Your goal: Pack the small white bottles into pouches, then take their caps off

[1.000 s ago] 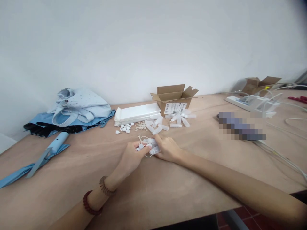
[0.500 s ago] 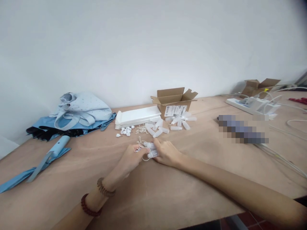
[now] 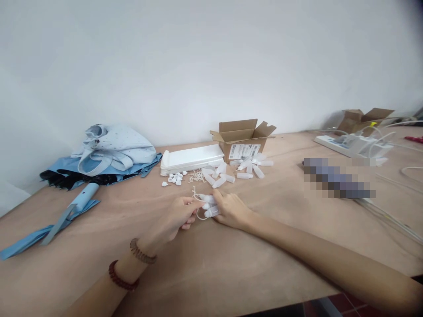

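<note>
My right hand (image 3: 233,210) is wrapped round several small translucent squeeze bottles (image 3: 211,212), whose necks point left. Thin cream cord loops (image 3: 202,217) hang about these necks. From the left, my left hand (image 3: 180,215) meets them, its thumb and forefinger pinched on a small white cap (image 3: 205,206) at the middle bottle's neck. The fingers partly hide it, and I cannot tell how far it sits on. Beyond the hands lie loose white caps (image 3: 175,178), a heap of cream cords (image 3: 197,176) and more translucent bottles (image 3: 228,178).
A stack of flat white packets (image 3: 193,158) lies beside an open cardboard box (image 3: 243,141). To the left are a pale blue bag (image 3: 122,145) and a blue umbrella (image 3: 86,193). A power strip (image 3: 350,147), cables and a pixelated object (image 3: 337,178) occupy the right.
My left fingertips have moved slightly right, onto the neck of the middle bottle, with the white cap there now. My right hand keeps its hold. The view has shifted slightly.
</note>
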`<state>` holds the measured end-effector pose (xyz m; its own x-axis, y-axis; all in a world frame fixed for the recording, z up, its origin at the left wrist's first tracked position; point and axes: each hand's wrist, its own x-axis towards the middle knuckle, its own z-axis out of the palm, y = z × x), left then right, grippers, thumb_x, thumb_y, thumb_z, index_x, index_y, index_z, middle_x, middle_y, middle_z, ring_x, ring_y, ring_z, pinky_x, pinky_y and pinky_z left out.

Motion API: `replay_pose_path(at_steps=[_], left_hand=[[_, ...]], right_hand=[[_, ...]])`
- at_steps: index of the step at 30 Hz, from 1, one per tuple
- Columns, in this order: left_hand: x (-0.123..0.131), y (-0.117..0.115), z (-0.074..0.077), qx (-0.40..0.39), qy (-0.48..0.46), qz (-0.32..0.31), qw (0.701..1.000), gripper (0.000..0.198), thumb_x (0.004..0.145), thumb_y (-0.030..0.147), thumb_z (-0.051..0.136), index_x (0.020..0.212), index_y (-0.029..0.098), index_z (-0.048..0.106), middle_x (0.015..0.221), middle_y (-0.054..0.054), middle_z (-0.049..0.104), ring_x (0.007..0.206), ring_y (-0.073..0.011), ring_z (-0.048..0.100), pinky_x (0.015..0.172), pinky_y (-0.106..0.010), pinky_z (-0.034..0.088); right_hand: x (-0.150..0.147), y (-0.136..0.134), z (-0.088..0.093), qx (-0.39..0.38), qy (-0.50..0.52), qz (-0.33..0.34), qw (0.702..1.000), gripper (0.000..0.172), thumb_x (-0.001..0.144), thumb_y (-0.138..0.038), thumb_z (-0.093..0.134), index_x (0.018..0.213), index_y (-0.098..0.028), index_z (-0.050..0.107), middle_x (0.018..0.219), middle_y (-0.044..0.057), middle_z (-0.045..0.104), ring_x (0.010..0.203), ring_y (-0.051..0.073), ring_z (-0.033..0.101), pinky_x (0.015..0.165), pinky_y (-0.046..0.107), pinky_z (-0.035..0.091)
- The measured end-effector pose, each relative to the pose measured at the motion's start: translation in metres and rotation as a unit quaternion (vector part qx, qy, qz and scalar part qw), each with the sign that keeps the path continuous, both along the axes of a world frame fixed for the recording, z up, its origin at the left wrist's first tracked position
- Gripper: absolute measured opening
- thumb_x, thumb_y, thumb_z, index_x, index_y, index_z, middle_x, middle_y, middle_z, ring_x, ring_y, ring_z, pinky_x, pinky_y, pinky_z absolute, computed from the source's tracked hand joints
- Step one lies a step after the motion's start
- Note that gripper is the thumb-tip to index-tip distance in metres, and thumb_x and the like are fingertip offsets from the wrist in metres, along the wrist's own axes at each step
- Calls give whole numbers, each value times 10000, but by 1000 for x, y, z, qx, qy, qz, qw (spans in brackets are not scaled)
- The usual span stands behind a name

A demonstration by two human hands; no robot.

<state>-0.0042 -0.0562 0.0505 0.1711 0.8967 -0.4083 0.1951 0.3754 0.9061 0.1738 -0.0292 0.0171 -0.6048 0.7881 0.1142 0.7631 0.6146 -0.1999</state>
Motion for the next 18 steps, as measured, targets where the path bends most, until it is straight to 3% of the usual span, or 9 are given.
replay_pose_path(at_steps=[5, 12, 18], left_hand=[[-4, 2, -4, 23, 34, -32, 999, 367, 663, 470, 684, 802, 144, 588, 552, 62, 415, 424, -42, 268, 379, -184, 133], [6, -2, -4, -12, -4, 7, 1000, 347, 644, 446, 679, 605, 156, 491, 492, 78, 371, 379, -24, 230, 392, -204, 90], [7, -4, 2, -59, -47, 10, 997, 364, 638, 472, 674, 650, 139, 529, 501, 84, 373, 366, -12, 225, 394, -198, 91]], right_hand=[[0, 0, 1, 0, 5, 3, 1000, 316, 780, -238, 498, 1073, -148, 421, 1016, 133, 620, 810, 251, 604, 622, 295, 361], [0, -1, -1, 4, -2, -5, 1000, 311, 796, -246, 500, 1080, -151, 416, 1013, 134, 616, 820, 254, 603, 626, 295, 358], [-1, 0, -1, 9, 5, -3, 1000, 319, 808, -278, 506, 1082, -143, 416, 1014, 134, 617, 802, 250, 606, 622, 295, 351]])
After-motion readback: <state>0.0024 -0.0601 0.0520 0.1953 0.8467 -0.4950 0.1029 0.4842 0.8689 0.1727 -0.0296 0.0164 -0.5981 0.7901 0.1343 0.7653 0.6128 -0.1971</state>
